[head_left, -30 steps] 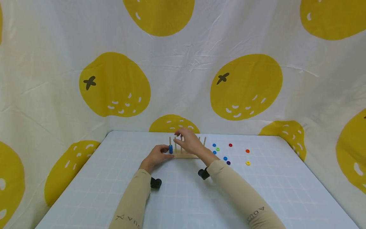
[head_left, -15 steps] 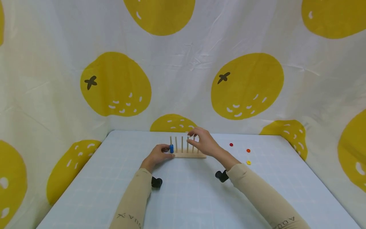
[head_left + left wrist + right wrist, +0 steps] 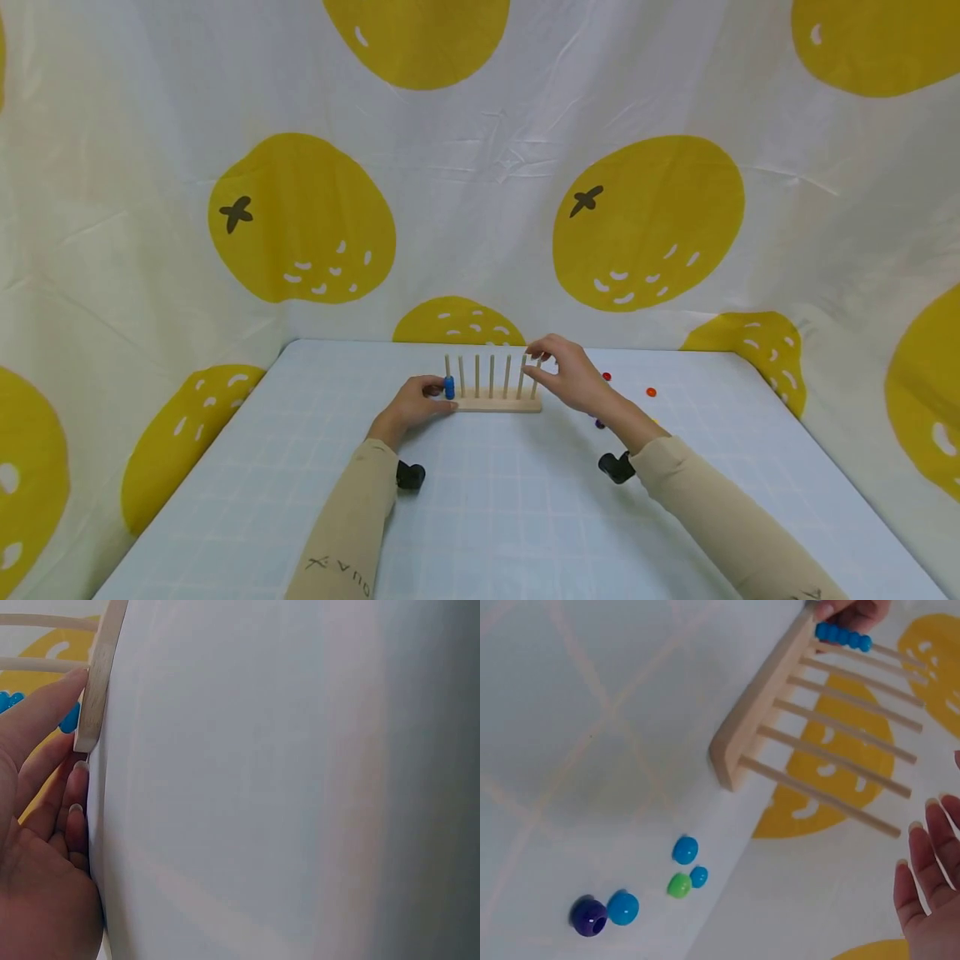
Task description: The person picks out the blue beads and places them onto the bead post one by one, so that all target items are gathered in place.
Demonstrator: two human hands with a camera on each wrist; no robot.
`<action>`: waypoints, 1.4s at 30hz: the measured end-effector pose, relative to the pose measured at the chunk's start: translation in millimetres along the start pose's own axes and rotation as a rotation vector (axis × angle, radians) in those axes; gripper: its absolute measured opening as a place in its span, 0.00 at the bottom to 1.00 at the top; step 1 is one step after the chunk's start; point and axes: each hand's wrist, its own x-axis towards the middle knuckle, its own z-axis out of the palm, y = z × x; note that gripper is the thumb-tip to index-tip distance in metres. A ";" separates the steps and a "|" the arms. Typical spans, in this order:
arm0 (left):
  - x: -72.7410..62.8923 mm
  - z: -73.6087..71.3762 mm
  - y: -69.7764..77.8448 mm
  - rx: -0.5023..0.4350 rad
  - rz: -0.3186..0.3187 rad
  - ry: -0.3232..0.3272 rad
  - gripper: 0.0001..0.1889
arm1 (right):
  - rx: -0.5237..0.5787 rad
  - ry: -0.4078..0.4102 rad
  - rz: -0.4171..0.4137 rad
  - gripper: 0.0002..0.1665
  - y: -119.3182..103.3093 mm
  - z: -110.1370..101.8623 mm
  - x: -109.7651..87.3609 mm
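Observation:
A wooden peg rack [image 3: 498, 405] stands on the table, its upright pegs in a row. Blue beads [image 3: 844, 636] are stacked on the leftmost peg. My left hand [image 3: 411, 402] holds the rack's left end; in the left wrist view its thumb lies against the base beside a peg and the other fingers bend around the end. My right hand [image 3: 570, 375] is in the air at the rightmost pegs, fingers loosely curved with a gap between thumb and fingertips. Nothing shows in the right hand [image 3: 937, 900] in the right wrist view.
Loose beads lie right of the rack: purple [image 3: 589, 915], blue [image 3: 622, 907], green [image 3: 679, 885], red [image 3: 607, 377] and orange [image 3: 651, 392]. A yellow bead [image 3: 656, 421] is mostly hidden by the right wrist. A fruit-print curtain [image 3: 465, 167] hangs behind the table [image 3: 487, 517].
My right hand has moved rightward along the peg tops, from the left pegs to the right end. The left hand has stayed on the rack's left end, and the bead stack is the same.

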 end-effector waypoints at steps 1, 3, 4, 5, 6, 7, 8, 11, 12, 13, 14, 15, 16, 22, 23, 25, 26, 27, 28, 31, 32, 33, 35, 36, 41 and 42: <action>-0.3 0.0 0.4 -0.004 -0.004 0.000 0.29 | -0.007 0.005 0.000 0.18 1.8 -1.0 -1.3; -1.0 -0.3 1.4 -0.003 -0.002 0.002 0.28 | -0.015 0.013 0.005 0.18 4.9 -3.2 -3.9; -1.3 -0.5 2.0 -0.001 0.001 0.004 0.28 | -0.020 0.015 0.010 0.18 6.1 -4.3 -5.0; -1.7 -0.6 2.8 -0.005 -0.002 0.004 0.28 | -0.024 0.016 0.016 0.18 7.3 -5.3 -6.0; -2.1 -0.8 3.3 -0.003 0.000 0.004 0.28 | -0.030 0.018 0.019 0.18 8.7 -6.2 -7.0; -2.4 -1.0 3.8 -0.005 -0.004 0.005 0.28 | -0.033 0.017 0.026 0.18 9.9 -7.0 -7.9; -2.8 -1.0 4.0 -0.004 -0.003 0.005 0.28 | -0.037 0.016 0.031 0.18 10.9 -8.0 -8.9; -4.0 -0.7 4.5 -0.007 -0.002 0.004 0.28 | -0.045 0.014 0.045 0.18 14.0 -10.9 -11.9; -4.1 -0.7 4.5 -0.006 0.004 0.004 0.28 | -0.048 0.014 0.050 0.19 14.7 -12.3 -13.3; -4.5 -0.4 4.6 -0.007 0.004 0.003 0.28 | -0.048 0.014 0.060 0.19 15.7 -13.5 -14.6; -4.6 0.0 4.6 -0.008 0.006 0.003 0.28 | -0.051 0.015 0.065 0.19 16.9 -14.9 -16.1; -4.5 0.4 4.6 -0.009 0.005 0.003 0.28 | -0.052 0.016 0.072 0.19 18.3 -16.1 -17.6; -4.0 1.0 4.3 -0.008 0.002 0.003 0.28 | -0.057 0.015 0.079 0.19 20.1 -17.5 -19.2; -1.1 3.1 1.3 -0.010 -0.008 0.001 0.28 | -0.077 0.016 0.120 0.18 37.8 -22.4 -27.8; -1.1 3.1 1.1 -0.011 -0.006 0.000 0.28 | -0.082 0.019 0.125 0.18 42.0 -22.7 -29.4; -1.4 2.8 0.7 -0.013 0.001 0.001 0.27 | -0.081 0.022 0.145 0.18 48.6 -23.6 -33.4; -1.3 2.9 0.5 -0.014 -0.001 0.001 0.27 | -0.085 0.024 0.153 0.18 51.8 -24.0 -35.5; -1.2 2.9 0.4 -0.014 -0.004 0.002 0.27 | -0.086 0.025 0.163 0.18 55.3 -24.3 -37.6; -1.2 2.8 0.3 -0.012 -0.004 0.002 0.28 | -0.085 0.025 0.171 0.18 57.8 -24.9 -39.8; -1.5 2.5 0.2 -0.010 -0.007 0.003 0.28 | -0.083 0.022 0.198 0.18 64.3 -26.7 -45.6; -1.5 2.2 0.3 -0.006 -0.004 0.004 0.28 | -0.083 0.021 0.205 0.17 66.4 -27.3 -47.1; -1.7 2.1 0.3 -0.005 -0.002 0.004 0.28 | -0.087 0.017 0.213 0.17 68.6 -27.9 -48.4; -1.5 2.3 -0.3 -0.012 0.006 0.003 0.28 | -0.095 0.006 0.228 0.17 72.7 -28.9 -50.5; -1.1 2.4 -0.7 -0.015 0.010 0.003 0.28 | -0.102 0.001 0.239 0.17 75.0 -29.2 -51.2; 0.2 2.7 -3.0 -0.017 0.028 0.000 0.28 | -0.117 -0.051 0.287 0.18 85.8 -31.6 -54.0; 0.4 2.4 -3.2 -0.011 0.034 0.001 0.28 | -0.115 -0.063 0.297 0.18 87.9 -32.0 -54.3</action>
